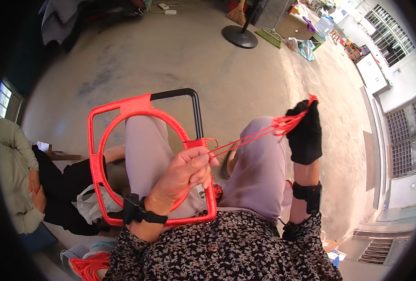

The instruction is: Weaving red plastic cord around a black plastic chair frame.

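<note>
Flowered shirt (212, 248) nearest; above the lap, a red-wrapped frame (96, 167). At its right side the left hand (183, 172), fingers curled, pinches red cord (285, 125); the gloved right hand (306, 133) closes around the bunched end.

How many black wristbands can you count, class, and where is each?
2: a black wristband just behind the bare left hand, and another behind the black-gloved right hand.
</note>
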A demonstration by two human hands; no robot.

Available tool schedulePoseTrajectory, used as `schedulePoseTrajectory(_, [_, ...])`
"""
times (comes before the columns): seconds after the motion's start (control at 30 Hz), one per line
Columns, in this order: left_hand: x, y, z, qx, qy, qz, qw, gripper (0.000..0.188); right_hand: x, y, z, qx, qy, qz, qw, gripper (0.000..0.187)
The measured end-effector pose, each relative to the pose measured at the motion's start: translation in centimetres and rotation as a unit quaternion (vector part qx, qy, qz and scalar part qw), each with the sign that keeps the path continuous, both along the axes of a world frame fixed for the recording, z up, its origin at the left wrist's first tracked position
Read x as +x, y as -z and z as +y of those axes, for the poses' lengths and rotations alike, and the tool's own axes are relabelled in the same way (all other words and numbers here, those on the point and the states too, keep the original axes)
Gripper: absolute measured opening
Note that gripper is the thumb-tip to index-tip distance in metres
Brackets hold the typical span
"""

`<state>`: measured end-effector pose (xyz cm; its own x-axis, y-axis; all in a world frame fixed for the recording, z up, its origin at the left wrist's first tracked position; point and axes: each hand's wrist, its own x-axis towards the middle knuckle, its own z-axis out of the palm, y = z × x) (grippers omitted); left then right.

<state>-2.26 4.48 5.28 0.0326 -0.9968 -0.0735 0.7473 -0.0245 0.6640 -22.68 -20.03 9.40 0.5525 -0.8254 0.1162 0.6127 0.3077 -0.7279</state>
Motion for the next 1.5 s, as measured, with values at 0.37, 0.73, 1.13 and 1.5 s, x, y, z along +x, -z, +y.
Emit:
schedulePoseTrajectory(0.37, [-0.2, 0.3, -0.3, 0.027, -0.027, 0.013, 0.999, 0.026, -9.9, 4.4, -1.5, 0.066, 0.113, 0.076, 0.989, 0.027])
schedulePoseTrajectory(0.73, [-0.3, -0.6, -0.8, 0.09, -0.32, -0.417, 0.846, 0.024, -10.0, 3.9, 0.4, 0.091, 0.083, 0.031, 0.992, 0.025])
schedulePoseTrajectory(1.13, [1.6, -1.9, -0.7, 0.037, -0.37, -0.35, 0.86, 0.027, -9.0, 2.2, 1.6, 0.06, 0.127, 0.105, 0.985, 0.026])
schedulePoseTrajectory(1.5, [4.1, -1.3, -0.5, 0.008, -0.277, -0.026, 0.96, 0.024, -7.4, 1.1, 3.7, 0.05, 0.132, 0.196, 0.97, 0.029])
